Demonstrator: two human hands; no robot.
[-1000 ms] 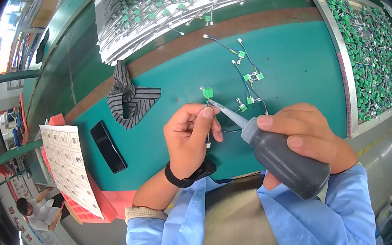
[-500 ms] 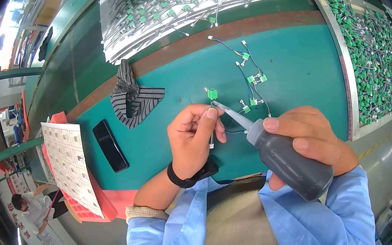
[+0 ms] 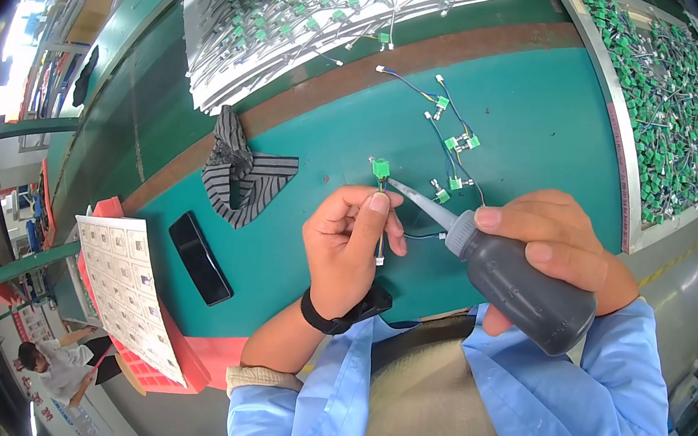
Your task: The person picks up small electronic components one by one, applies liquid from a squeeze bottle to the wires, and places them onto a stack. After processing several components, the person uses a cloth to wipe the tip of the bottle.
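Between thumb and fingers, my left hand (image 3: 354,229) pinches the wires of a small green component with a cable (image 3: 380,169). Its green block points away from me, and a white plug hangs below the fingers. My right hand (image 3: 551,238) is wrapped round a dark grey squeeze bottle (image 3: 527,296), tilted so its pale tapered nozzle (image 3: 422,203) points up and left. The nozzle tip is close beside the wires under the green block; whether they touch, I cannot tell. Several loose green wired components (image 3: 463,143) lie on the green table beyond my hands.
A striped cloth (image 3: 241,174) and a black phone (image 3: 201,259) lie on the left. Near them a printed sheet (image 3: 131,287) leans on a red bin (image 3: 190,364). White sheets (image 3: 217,84) at the back and a framed tray (image 3: 626,165) at right bear many components. Another person (image 3: 65,362) is far left.
The nozzle tip has drawn slightly away from the wires, toward the right and down. My left hand keeps its pinch on the component. The whole view has shifted a little.
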